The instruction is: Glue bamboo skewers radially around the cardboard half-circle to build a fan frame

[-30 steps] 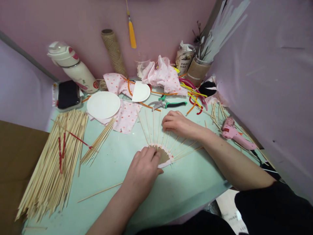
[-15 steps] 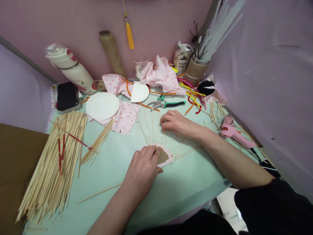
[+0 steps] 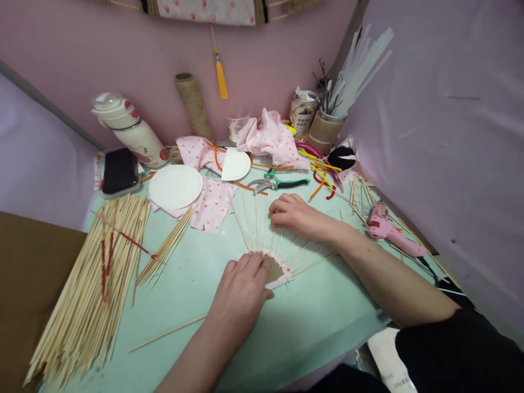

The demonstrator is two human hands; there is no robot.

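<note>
A half-round cardboard piece (image 3: 277, 273) edged with pink-dotted fabric lies on the table. Thin bamboo sticks (image 3: 246, 221) spread out from its curved edge like a fan. My left hand (image 3: 243, 292) rests over the left part of this piece, fingers close together and pressing on it near the stick ends, thumb by the straight edge. Above it, my right hand (image 3: 298, 216) has its fingers curled at the upper part of a middle stick; its fingertips are partly hidden. Several sticks pass under my right hand and forearm.
A large stick pile (image 3: 94, 284) and a smaller bundle (image 3: 167, 245) lie left. Behind are a white disc (image 3: 176, 186), pruning shears (image 3: 282, 184), a twine cone (image 3: 194, 106) and a bottle (image 3: 137, 136). A pink glue gun (image 3: 393, 232) lies right; one loose stick (image 3: 167, 333) lies front left.
The view has tilted slightly upward, so things sit lower and a dotted fabric hanging shows at the top. Both hands keep nearly the same place on the fan.
</note>
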